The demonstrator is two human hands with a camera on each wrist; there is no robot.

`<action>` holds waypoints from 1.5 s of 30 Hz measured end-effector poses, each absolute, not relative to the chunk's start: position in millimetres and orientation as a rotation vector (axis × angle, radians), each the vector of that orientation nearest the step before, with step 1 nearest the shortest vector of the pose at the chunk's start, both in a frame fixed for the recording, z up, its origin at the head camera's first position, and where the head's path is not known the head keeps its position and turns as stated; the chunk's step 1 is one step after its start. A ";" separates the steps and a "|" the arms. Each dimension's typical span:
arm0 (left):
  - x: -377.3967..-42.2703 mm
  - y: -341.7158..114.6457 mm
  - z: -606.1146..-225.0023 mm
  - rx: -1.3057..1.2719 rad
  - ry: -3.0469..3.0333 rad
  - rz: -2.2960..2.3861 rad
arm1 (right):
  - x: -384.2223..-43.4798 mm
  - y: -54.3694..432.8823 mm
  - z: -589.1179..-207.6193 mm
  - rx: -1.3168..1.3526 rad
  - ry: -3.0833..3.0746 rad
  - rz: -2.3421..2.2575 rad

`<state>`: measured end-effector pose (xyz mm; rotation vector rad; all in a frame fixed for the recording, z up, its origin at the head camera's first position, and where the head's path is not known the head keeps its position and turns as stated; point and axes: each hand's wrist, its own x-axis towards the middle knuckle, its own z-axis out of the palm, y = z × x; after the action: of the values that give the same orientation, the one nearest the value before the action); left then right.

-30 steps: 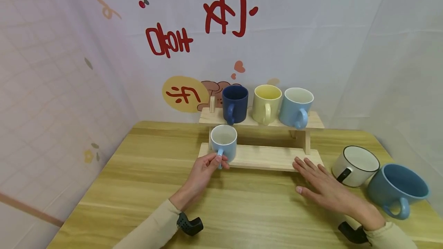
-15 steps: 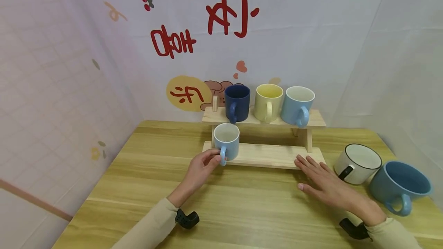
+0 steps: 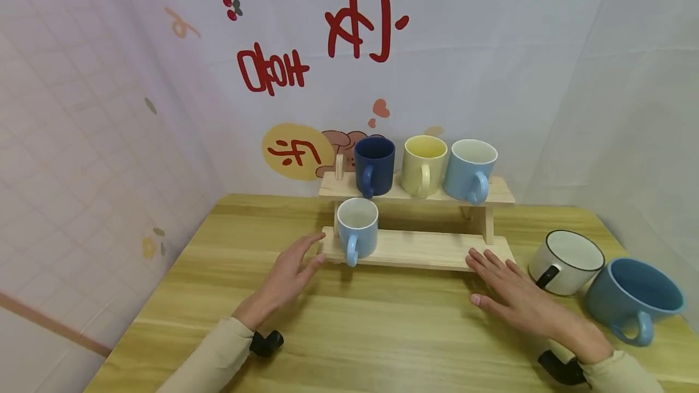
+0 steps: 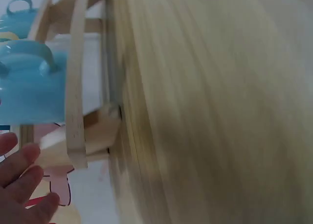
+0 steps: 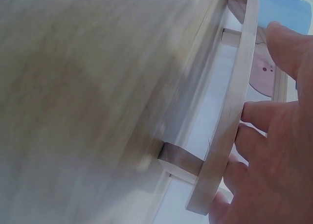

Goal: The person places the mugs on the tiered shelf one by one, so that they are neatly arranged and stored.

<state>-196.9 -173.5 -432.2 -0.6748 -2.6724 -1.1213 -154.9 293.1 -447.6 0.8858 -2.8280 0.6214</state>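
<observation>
The left sleeve (image 3: 203,358) and the right sleeve (image 3: 619,373) are of the same light beige cloth, a little creased, and reach to the wrists. Beside each cuff is something black — the left wrist device (image 3: 267,343) and the right wrist device (image 3: 559,369) — compact, with rounded edges.

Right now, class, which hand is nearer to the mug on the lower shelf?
Left hand: just left of the mug, not touching; the right hand touches the shelf at its right end.

Wood-grain tbl (image 3: 393,332), wht wall (image 3: 491,65) w/ lettering (image 3: 385,26)
</observation>
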 end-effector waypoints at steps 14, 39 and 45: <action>-235.2 -179.3 -442.3 -0.893 -2.849 -0.421 | -157.2 293.7 -446.8 0.888 -2.837 0.633; -243.8 -182.5 -443.0 -0.894 -2.901 -0.400 | -115.9 310.8 -418.1 0.501 -2.726 0.691; -242.6 -179.4 -441.1 -0.897 -2.916 -0.424 | -95.2 324.7 -412.8 0.344 -2.689 0.747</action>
<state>-242.6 -179.4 -441.1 -0.8965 -2.9158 -0.4236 -95.2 324.7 -412.8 0.3441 -2.6894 0.7474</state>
